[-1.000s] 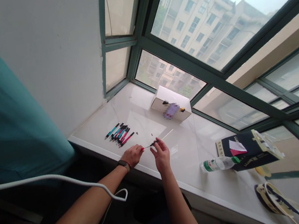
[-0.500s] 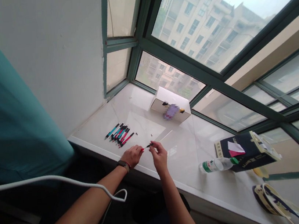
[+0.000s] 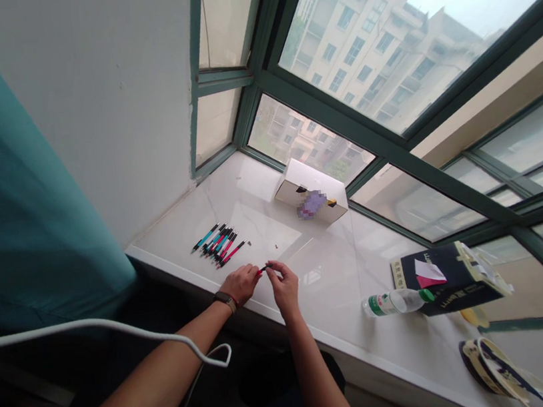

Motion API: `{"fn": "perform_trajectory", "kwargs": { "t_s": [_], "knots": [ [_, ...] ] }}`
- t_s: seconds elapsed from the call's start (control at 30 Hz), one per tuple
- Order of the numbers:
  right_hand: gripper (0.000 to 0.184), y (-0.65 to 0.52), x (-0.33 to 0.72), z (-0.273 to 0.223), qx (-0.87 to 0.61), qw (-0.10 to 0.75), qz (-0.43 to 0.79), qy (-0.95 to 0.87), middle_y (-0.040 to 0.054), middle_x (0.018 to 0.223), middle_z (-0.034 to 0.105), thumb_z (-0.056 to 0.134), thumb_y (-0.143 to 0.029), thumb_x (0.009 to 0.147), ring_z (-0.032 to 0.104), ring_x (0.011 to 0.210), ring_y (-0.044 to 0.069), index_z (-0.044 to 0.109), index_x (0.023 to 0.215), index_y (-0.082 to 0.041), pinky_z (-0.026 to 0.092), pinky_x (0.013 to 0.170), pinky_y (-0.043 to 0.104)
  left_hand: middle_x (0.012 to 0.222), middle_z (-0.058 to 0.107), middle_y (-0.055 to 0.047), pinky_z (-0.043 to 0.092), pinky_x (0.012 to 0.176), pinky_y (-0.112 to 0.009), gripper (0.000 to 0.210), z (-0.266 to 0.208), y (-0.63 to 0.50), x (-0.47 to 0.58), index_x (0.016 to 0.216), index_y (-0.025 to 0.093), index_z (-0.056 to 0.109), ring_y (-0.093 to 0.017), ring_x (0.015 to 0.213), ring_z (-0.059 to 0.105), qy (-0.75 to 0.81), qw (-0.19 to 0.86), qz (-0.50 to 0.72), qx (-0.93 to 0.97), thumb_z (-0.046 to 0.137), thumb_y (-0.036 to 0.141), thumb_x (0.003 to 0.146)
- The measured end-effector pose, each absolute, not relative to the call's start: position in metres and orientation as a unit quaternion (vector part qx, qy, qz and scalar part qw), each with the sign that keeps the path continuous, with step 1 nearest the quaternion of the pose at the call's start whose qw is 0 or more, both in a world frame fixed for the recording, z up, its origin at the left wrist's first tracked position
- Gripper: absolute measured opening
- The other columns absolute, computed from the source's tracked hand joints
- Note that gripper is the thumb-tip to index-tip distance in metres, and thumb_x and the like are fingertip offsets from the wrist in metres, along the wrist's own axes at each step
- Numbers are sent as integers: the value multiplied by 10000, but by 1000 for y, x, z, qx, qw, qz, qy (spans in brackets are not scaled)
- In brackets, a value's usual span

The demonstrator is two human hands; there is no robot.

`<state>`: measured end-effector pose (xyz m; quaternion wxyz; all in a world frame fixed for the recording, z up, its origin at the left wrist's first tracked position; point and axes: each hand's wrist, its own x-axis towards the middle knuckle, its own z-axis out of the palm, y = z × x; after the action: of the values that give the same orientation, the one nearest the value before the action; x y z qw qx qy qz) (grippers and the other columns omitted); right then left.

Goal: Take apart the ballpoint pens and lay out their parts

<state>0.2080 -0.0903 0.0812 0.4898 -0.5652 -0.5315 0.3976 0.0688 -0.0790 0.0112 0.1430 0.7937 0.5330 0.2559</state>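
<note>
My left hand (image 3: 241, 284), wearing a wrist band, is closed around a red pen barrel (image 3: 259, 272); only its red end shows past the fingers. Facing it, my right hand (image 3: 284, 286) pinches a black pen part (image 3: 265, 268) between thumb and fingertips. The black part meets the red end, or nearly so; how far it sits inside cannot be made out. Just beyond my left hand lies a row of several pens (image 3: 216, 242) in blue, red and black. Two tiny pieces lie near them, a dark one (image 3: 249, 243) and a small reddish one (image 3: 276, 246).
A white box (image 3: 307, 188) stands by the window. To the right, a plastic bottle (image 3: 396, 301) lies against a dark carton (image 3: 456, 275), with a round patterned band (image 3: 476, 363) farther on. A white cable (image 3: 169, 337) hangs in front of my left forearm.
My right hand has moved slightly left, bringing the black part up to the red barrel and closing the thin gap between them. My left hand stays almost still.
</note>
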Motion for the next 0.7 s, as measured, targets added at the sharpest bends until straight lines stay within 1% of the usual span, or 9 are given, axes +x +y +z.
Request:
{"fn": "perform_trajectory", "kwargs": {
  "t_s": [0.23, 0.37, 0.53, 0.63, 0.7],
  "knots": [
    [268, -93, 205, 81, -559, 477, 412, -539, 72, 1002, 724, 667, -399, 797, 649, 955, 222, 705, 974, -201, 541, 815, 345, 927, 603, -65, 401, 674, -297, 395, 11, -80, 68, 998, 202, 551, -187, 853, 557, 535, 144, 256, 792, 209, 399, 1013],
    [281, -95, 204, 80, -569, 478, 400, -536, 72, 981, 723, 672, -422, 786, 644, 935, 218, 692, 961, -203, 537, 790, 338, 934, 606, -66, 406, 677, -300, 389, 12, -80, 67, 1000, 204, 550, -190, 858, 557, 531, 145, 257, 794, 211, 394, 1013],
    [269, -91, 204, 80, -594, 469, 358, -547, 41, 851, 690, 704, -443, 750, 619, 828, 186, 665, 872, -206, 520, 709, 294, 926, 607, -70, 407, 678, -294, 397, 11, -80, 68, 982, 203, 555, -186, 848, 559, 536, 144, 256, 792, 212, 400, 1011],
    [319, -87, 203, 77, -599, 481, 355, -533, 20, 787, 662, 726, -451, 722, 595, 770, 173, 673, 918, -205, 503, 686, 282, 921, 608, -69, 410, 675, -293, 399, 10, -79, 68, 979, 203, 560, -185, 837, 559, 536, 147, 258, 791, 215, 400, 1010],
    [331, -83, 202, 74, -590, 484, 367, -531, 24, 787, 666, 718, -455, 729, 599, 773, 174, 686, 933, -197, 497, 717, 292, 930, 610, -68, 413, 679, -291, 400, 8, -79, 68, 992, 203, 562, -182, 834, 561, 537, 149, 257, 790, 214, 399, 1010]
  ]
}}
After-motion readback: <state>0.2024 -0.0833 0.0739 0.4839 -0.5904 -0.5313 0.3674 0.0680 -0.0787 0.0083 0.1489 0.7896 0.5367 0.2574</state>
